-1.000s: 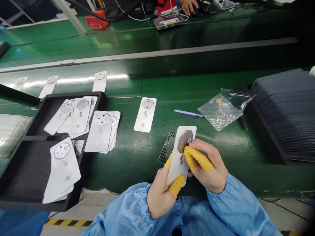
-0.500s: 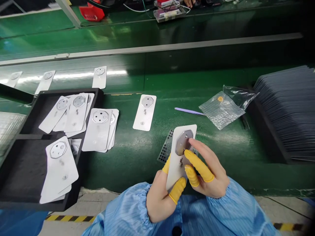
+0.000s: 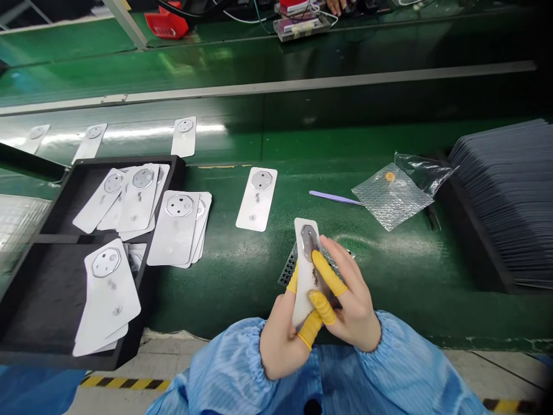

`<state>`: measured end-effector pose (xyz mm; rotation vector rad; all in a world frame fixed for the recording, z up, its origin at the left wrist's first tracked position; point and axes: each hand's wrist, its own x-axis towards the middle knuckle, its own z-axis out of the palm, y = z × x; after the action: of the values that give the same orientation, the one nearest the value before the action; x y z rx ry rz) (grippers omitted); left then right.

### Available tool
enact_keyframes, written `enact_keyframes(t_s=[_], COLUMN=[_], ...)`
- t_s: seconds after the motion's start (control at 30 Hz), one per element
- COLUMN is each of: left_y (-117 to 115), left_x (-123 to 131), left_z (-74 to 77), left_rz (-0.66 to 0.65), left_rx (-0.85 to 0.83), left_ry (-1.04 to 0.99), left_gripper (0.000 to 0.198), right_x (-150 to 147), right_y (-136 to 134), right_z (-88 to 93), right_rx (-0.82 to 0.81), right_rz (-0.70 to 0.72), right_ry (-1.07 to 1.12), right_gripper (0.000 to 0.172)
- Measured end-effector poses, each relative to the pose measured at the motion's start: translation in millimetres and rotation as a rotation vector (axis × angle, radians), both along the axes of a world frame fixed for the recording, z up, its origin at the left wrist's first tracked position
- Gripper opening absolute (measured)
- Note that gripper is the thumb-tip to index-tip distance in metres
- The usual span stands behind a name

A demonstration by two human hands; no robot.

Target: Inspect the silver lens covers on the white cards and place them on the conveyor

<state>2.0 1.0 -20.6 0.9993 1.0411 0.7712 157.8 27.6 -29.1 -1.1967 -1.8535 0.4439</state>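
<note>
My left hand (image 3: 283,337), with yellow finger cots, grips the lower end of a white card (image 3: 305,271) that carries an octagonal metal plate (image 3: 309,241) near its top. The card is turned nearly edge-on towards me. My right hand (image 3: 348,297), also in yellow cots, lies against the card's right side, its index finger stretched up along the face below the plate and its thumb near the lower end. A small black perforated sheet (image 3: 288,271) lies on the green bench just behind the card.
A black tray (image 3: 69,199) at the left holds several similar cards; more cards (image 3: 177,227) lean on its right rim. One card (image 3: 257,199) lies alone ahead. A purple stick (image 3: 334,199), a bubble-wrap bag (image 3: 391,196) and a stack of dark sheets (image 3: 503,196) lie right.
The card has turned from facing me to nearly edge-on. My right index finger has slid from the metal plate down along the card.
</note>
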Motion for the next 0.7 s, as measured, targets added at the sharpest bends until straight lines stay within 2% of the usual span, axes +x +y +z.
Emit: enact_keyframes(t_s=[0.07, 0.13, 0.23, 0.3, 0.37, 0.53, 0.63, 0.7], left_y=[4, 8, 13, 20, 30, 53, 56, 54], left_x=[4, 7, 7, 4, 1, 1, 3, 3], left_z=[3.1, 7.2, 12.3, 14.9, 17.6, 22.1, 20.0, 17.8], left_rz=[-0.027, -0.045, -0.068, -0.101, -0.067, 0.203, 0.244, 0.256], left_rx=[-0.021, -0.057, -0.129, -0.124, -0.076, 0.068, 0.125, 0.138], left_ry=[-0.138, -0.288, -0.392, -0.373, -0.306, -0.102, -0.001, 0.002], left_gripper=[0.065, 0.066, 0.063, 0.052, 0.042, 0.031, 0.023, 0.021], right_x=[-2, -2, -2, -1, 0, -5, -9, -11], right_y=[0, 1, 6, 11, 14, 11, 7, 6], right_z=[-1.6, 1.9, 12.4, 18.5, 21.5, 16.5, 11.5, 10.2], right_rx=[-0.039, -0.024, -0.124, -0.290, -0.388, -0.403, -0.430, -0.450], right_rz=[-0.036, -0.136, -0.216, -0.153, -0.086, 0.024, 0.071, 0.078], right_ry=[0.160, 0.341, 0.576, 0.657, 0.677, 0.688, 0.678, 0.673], right_gripper=[0.048, 0.042, 0.052, 0.059, 0.060, 0.062, 0.062, 0.055])
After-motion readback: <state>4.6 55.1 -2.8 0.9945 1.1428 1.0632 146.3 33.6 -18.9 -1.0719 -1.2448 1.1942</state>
